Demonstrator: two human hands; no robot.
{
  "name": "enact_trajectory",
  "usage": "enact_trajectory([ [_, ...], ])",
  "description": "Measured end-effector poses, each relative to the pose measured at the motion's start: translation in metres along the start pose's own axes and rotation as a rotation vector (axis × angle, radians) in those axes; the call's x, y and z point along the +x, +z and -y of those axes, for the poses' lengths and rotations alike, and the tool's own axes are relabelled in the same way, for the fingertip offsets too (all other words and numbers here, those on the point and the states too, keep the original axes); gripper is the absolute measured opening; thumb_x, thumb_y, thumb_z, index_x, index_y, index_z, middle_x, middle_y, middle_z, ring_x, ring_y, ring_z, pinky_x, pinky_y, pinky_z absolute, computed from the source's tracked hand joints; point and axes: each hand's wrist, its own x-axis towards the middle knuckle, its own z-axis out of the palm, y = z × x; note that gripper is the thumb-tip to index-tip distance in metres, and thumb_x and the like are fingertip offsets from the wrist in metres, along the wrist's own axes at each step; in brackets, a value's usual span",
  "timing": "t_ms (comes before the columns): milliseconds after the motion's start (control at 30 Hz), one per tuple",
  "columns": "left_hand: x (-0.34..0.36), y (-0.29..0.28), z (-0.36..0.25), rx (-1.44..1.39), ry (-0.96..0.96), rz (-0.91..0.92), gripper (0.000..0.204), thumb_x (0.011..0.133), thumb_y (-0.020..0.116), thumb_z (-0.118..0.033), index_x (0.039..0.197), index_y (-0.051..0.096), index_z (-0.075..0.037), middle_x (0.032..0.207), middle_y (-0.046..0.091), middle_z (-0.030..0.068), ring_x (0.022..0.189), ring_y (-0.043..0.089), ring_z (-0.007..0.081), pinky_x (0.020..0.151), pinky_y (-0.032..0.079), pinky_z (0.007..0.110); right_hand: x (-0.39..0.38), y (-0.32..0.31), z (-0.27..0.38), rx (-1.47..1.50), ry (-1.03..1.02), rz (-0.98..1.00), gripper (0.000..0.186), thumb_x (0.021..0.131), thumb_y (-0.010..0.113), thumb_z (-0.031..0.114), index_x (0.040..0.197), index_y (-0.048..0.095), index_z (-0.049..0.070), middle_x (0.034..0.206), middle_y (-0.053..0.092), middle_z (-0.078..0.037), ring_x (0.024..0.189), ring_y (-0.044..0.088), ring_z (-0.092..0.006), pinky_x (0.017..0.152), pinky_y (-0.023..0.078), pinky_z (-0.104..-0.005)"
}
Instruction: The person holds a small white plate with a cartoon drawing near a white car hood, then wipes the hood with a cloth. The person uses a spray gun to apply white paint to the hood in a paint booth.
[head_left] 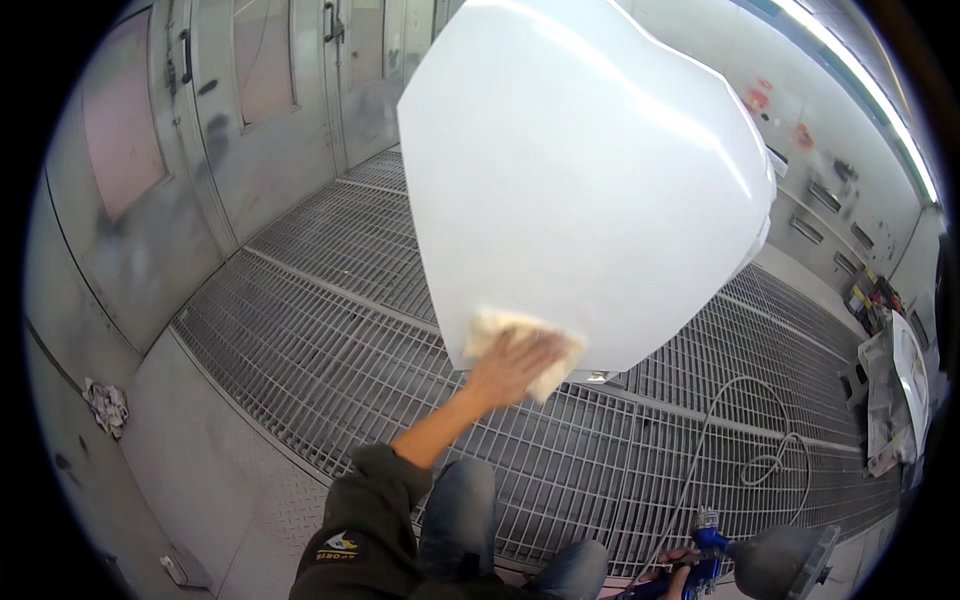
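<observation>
Leftmost, a crumpled rag (106, 408) lay beside the grey booth wall (70, 470), with windowed doors (265, 150) above and beyond it. Floor grating (320, 340) ran across the middle.

At centre, the white panel (580, 190) stood above the grating, broad face toward the wearer. The left hand (515, 365) lay flat on a pale yellow cloth (490, 330) at the panel's lower left part, fingers extended and blurred, not closed round the cloth.

Step in hand, as judged: wiping down the panel face. Next move, as judged, called for light, even pressure and a fresh stretch of surface, with the spray gun kept clear.

Right of that, a thin hose (700, 430) looped over the grating. Low down, the right hand (672, 578) was wrapped around a blue spray gun (710, 550), held away from the panel. Its dark grey cup (775, 560) was tilted sideways; contents could not be told.

Far right: light-coloured parts (905, 390) stood near the wall, with small mixed items (872, 297) behind; no contents made out.
</observation>
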Motion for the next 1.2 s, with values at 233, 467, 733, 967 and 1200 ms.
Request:
enact_trajectory([
  [233, 0.005, -0.034, 0.059, 0.115, -0.296, -0.19, 0.063, 0.078, 0.058, -0.017, 0.14, 0.042, -0.018, 0.15, 0.029, 0.0124, 0.141, 0.023, 0.0301, 0.11, 0.011, 0.065, 0.005, 0.008, 0.0, -0.032, -0.095, 0.042, 0.02, 0.096, 0.052, 0.027, 0.103, 0.05, 0.008, 0.101, 0.054, -0.006, 0.078, 0.046, -0.0113, 0.067, 0.042, -0.0246],
  [467, 0.146, -0.215, 0.15, 0.225, -0.336, -0.828, 0.063, 0.084, 0.052, -0.016, 0.144, 0.034, -0.011, 0.153, 0.023, 0.0149, 0.143, 0.015, 0.0321, 0.115, 0.006, 0.054, 0.001, 0.017, 0.006, -0.089, -0.02, 0.013, 0.023, 0.096, 0.053, 0.028, 0.106, 0.051, 0.008, 0.102, 0.054, -0.007, 0.076, 0.05, -0.0132, 0.065, 0.044, -0.0259],
  [733, 0.004, -0.041, 0.059, 0.192, -0.172, -0.23, 0.069, 0.075, 0.054, -0.01, 0.142, 0.038, -0.016, 0.152, 0.027, 0.0105, 0.141, 0.023, 0.029, 0.112, 0.008, 0.06, 0.002, 0.022, 0.003, -0.036, -0.001, 0.004, 0.023, 0.095, 0.053, 0.028, 0.106, 0.051, 0.007, 0.101, 0.055, -0.006, 0.075, 0.051, -0.0133, 0.063, 0.044, -0.0267],
  [967, -0.064, 0.032, 0.034, -0.222, 0.26, 0.046, 0.051, 0.084, 0.049, -0.009, 0.134, 0.049, -0.019, 0.141, 0.047, 0.004, 0.137, 0.033, 0.018, 0.115, 0.02, 0.045, -0.005, 0.035, 0.009, -0.051, -0.088, 0.005, 0.023, 0.095, 0.054, 0.027, 0.106, 0.052, 0.007, 0.098, 0.056, -0.006, 0.074, 0.052, -0.013, 0.061, 0.045, -0.0272],
  [1200, 0.019, -0.086, 0.104, 0.33, 0.091, -0.248, 0.049, 0.084, 0.05, -0.014, 0.133, 0.051, -0.022, 0.148, 0.037, 0.005, 0.141, 0.026, 0.0216, 0.116, 0.004, 0.052, -0.016, 0.088, 0.055, -0.351, 0.229, -0.01, 0.017, 0.095, 0.053, 0.02, 0.103, 0.056, 0.005, 0.083, 0.059, -0.004, 0.055, 0.055, -0.0097, 0.043, 0.043, -0.0231],
])
